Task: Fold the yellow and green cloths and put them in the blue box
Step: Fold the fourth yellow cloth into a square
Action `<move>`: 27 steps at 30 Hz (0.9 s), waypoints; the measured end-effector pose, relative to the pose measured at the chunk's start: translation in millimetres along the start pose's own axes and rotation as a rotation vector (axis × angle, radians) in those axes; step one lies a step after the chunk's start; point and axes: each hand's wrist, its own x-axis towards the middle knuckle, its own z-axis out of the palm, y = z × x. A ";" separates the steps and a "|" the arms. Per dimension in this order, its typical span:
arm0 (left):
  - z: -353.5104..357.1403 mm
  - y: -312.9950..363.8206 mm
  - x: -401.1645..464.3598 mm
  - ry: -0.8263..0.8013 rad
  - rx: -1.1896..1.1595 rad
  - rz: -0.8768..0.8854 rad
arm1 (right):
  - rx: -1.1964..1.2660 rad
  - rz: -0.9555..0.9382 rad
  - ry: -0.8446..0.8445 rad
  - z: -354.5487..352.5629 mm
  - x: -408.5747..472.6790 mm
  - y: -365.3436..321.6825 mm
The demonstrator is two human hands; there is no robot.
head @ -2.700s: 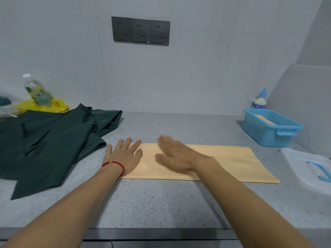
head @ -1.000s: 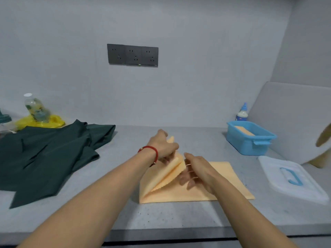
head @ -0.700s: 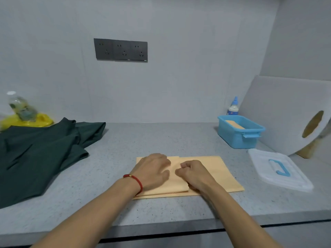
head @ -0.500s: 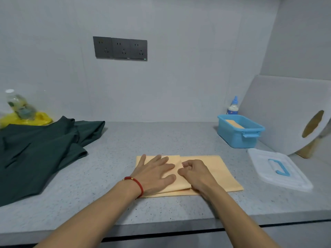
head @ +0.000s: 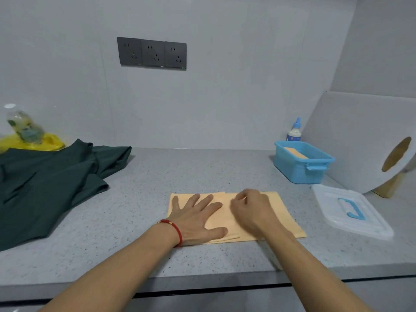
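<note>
A: Where does the yellow cloth (head: 279,212) lie against the hands?

B: It lies flat on the speckled grey countertop (head: 180,176), partly folded, with its left part doubled over. The left hand (head: 198,218) rests spread on that doubled part, fingers straight, palm down, gripping nothing. The right hand (head: 249,210) sits just beside it on the cloth with its fingers curled under; I cannot tell whether they pinch the fabric or only press it.

A: And the other task things?

B: The green cloth (head: 49,179) lies crumpled well to the left of the yellow cloth, unfolded. The blue box (head: 301,163) stands to the right and behind the yellow cloth, with an orange-yellow piece already inside. The box's clear lid (head: 351,210), with a blue handle, lies just right of the yellow cloth.

A: The room?

B: A grey wall with three dark sockets (head: 152,53) rises behind the yellow cloth. A blue-capped white bottle (head: 294,131) stands behind the box, and a large white paper roll (head: 364,140) beside it.
</note>
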 end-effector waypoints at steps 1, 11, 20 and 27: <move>-4.2 0.6 2.1 -0.009 0.018 0.009 | -0.158 -0.046 0.071 -9.2 7.5 3.4; -35.0 9.8 23.8 -0.171 0.193 0.106 | -0.504 0.001 -0.128 -55.7 76.2 49.0; -27.3 9.9 24.5 -0.215 -0.050 0.067 | 0.061 0.384 -0.370 -101.1 64.7 72.6; -27.1 12.7 25.9 -0.212 -0.028 0.046 | 0.424 0.242 -0.380 -115.6 35.5 65.7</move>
